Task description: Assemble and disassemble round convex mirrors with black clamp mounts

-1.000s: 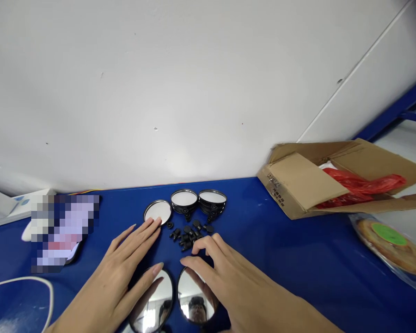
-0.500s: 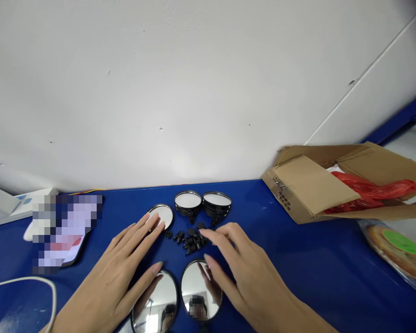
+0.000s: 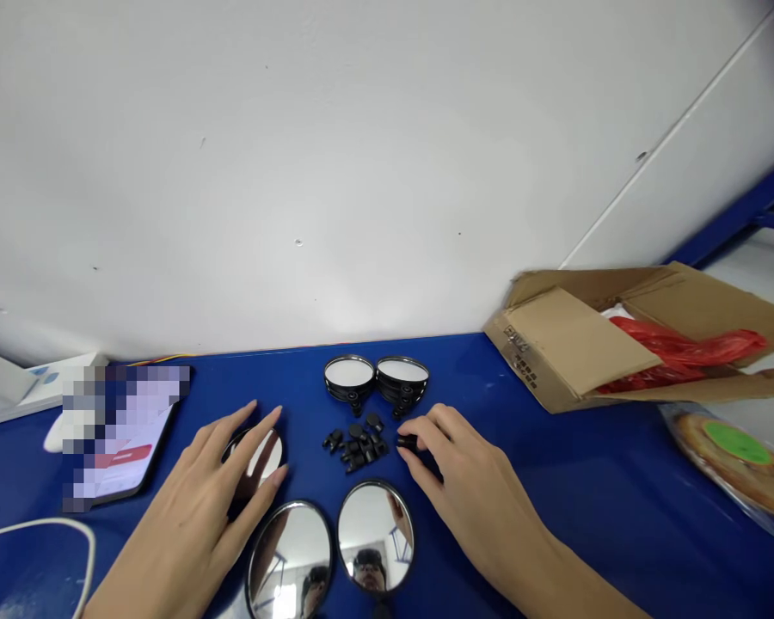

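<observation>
My left hand (image 3: 197, 507) has its fingers and thumb spread around a small round mirror (image 3: 266, 454), gripping it at the rim and partly covering it. Between the thumb and fingertips of my right hand (image 3: 468, 481) is a small black plastic part (image 3: 408, 442). A loose pile of black plastic clips (image 3: 361, 447) lies between my hands. Closer to me, two round mirrors, a left one (image 3: 290, 559) and a right one (image 3: 375, 537), lie face up, touching neither hand's fingertips.
Behind the clips stand two stacks of round mirrors, left (image 3: 349, 373) and right (image 3: 402, 371), on the blue table (image 3: 232, 378). A phone (image 3: 129, 438) and white cable (image 3: 90, 550) are at left. At right are an open cardboard box (image 3: 555, 344) and a bagged round item (image 3: 735, 464).
My left hand has drawn the small round mirror nearer and leftward from beside the clips. The right hand has moved slightly right, away from the pile, with a black part in its pinch.
</observation>
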`<state>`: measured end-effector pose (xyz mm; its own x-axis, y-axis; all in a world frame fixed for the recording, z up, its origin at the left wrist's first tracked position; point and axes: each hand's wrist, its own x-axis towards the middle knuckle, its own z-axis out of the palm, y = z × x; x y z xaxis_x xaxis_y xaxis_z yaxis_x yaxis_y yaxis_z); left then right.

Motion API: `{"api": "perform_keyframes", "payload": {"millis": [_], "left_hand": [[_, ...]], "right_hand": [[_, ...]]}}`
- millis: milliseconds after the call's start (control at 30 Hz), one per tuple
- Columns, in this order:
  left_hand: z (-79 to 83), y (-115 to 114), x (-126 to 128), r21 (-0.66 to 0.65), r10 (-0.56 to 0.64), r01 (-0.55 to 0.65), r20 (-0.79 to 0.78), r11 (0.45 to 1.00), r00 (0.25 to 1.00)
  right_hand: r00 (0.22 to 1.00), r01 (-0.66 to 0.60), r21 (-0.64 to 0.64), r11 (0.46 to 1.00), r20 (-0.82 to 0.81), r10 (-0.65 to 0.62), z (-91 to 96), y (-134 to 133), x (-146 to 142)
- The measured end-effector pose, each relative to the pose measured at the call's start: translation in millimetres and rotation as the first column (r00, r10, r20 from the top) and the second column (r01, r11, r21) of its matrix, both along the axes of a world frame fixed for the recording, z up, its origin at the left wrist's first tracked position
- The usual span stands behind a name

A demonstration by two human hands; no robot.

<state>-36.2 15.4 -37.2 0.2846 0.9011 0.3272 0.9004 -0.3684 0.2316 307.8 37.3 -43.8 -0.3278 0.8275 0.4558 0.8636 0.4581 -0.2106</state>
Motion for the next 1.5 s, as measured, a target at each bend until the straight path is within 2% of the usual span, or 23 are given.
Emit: {"api": "perform_keyframes", "payload": {"millis": [167, 367, 567, 700, 833, 933, 1033, 1100, 1133, 1267, 1333, 1400, 1500], "left_hand": [[-4.5, -6, -9, -0.083, 0.006, -0.004, 0.015, 0.997, 1.000], [2.4, -3, -10, -0.120, 0.121, -0.105, 0.128, 0.987, 0.984], [-5.5, 5, -16, -0.206, 0.251, -0.207, 0.213, 0.956, 0.944], [-7.2, 9, -17, -0.194, 0.193, -0.144, 0.266, 0.970, 0.944], [1.6, 11, -13, -0.200, 0.191, -0.131, 0.322, 0.971, 0.927], [9.3, 12, -12, -0.257, 0.264, -0.165, 0.418, 0.952, 0.869], [14.0, 13, -12, -0.374, 0.380, -0.181, 0.575, 0.910, 0.725], [15.6, 13, -13, -0.408, 0.397, -0.144, 0.647, 0.901, 0.651], [16.2, 13, -13, -0.394, 0.371, -0.123, 0.653, 0.911, 0.661], [18.6, 10, -12, -0.260, 0.225, -0.104, 0.495, 0.960, 0.839], [20.2, 8, -9, -0.234, 0.216, -0.120, 0.443, 0.965, 0.870], [22.2, 7, -4, -0.264, 0.238, -0.125, 0.460, 0.956, 0.855], [26.9, 5, 4, -0.333, 0.287, -0.090, 0.610, 0.939, 0.738]], "right_hand": [[0.999, 0.000, -0.001, 1.000, 0.040, 0.000, 1.0, 1, 1], [0.999, 0.000, -0.036, 0.999, 0.034, 0.002, 4.3, 0, 0], [0.999, 0.031, -0.111, 0.993, -0.006, -0.032, 6.8, -2, -1], [0.999, 0.025, -0.152, 0.988, -0.029, -0.029, 9.4, -4, -2], [0.996, 0.011, -0.172, 0.985, -0.084, -0.026, 12.7, -5, -4], [0.988, 0.003, -0.135, 0.991, -0.150, -0.023, 15.4, -7, -6], [0.970, 0.011, -0.128, 0.992, -0.239, -0.042, 19.6, -9, -8], [0.960, 0.018, -0.123, 0.992, -0.275, -0.051, 23.3, -11, -9], [0.957, 0.018, -0.116, 0.993, -0.286, -0.050, 25.1, -11, -9], [0.950, -0.007, -0.113, 0.994, -0.312, -0.029, 28.7, -11, -11], [0.947, -0.019, -0.120, 0.993, -0.320, -0.021, 27.8, -11, -11], [0.945, -0.031, -0.135, 0.990, -0.328, -0.015, 26.2, -12, -12], [0.930, -0.047, -0.165, 0.985, -0.367, -0.017, 26.3, -14, -14]]}}
